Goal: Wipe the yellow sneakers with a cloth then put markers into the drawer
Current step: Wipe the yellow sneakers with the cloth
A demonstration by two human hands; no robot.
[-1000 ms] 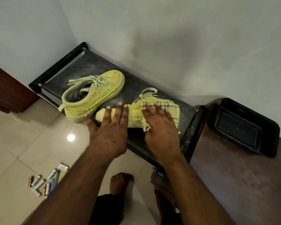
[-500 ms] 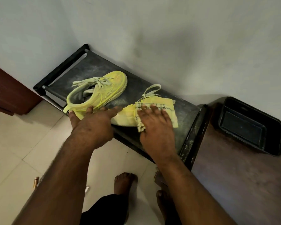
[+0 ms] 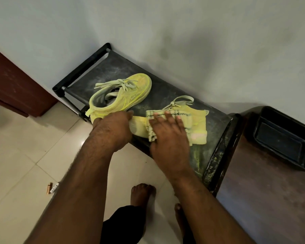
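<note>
I see the near yellow sneaker (image 3: 197, 127) lying on its side on the dusty black shoe rack (image 3: 158, 95), with the checked cloth (image 3: 165, 118) spread over its middle. My right hand (image 3: 167, 136) lies flat on that cloth, fingers (image 3: 167, 117) straight and slightly spread, pressing it down onto the sneaker; nothing is curled round it. The sneaker's heel end pokes out just left of those fingers, and my left hand (image 3: 113, 129) rests over that end, knuckles up; I cannot tell whether its fingers grip the sneaker or only lie on it. The sneaker's laces (image 3: 180, 101) loop out just beyond my right fingertips.

The second yellow sneaker (image 3: 120, 97) sits upright on the rack, just beyond the left hand, its heel nearly touching the knuckles, toe pointing toward the wall (image 3: 165, 32).

Right of my right fingers, past the rack's end, a brown worktop (image 3: 262, 191) carries a black tray (image 3: 285, 138). Below my left forearm, on the tiled floor (image 3: 25, 155), I make out a couple of small cylinders (image 3: 51, 187), too small to identify. My bare feet (image 3: 141, 192) stand on the tiles beneath both arms.
</note>
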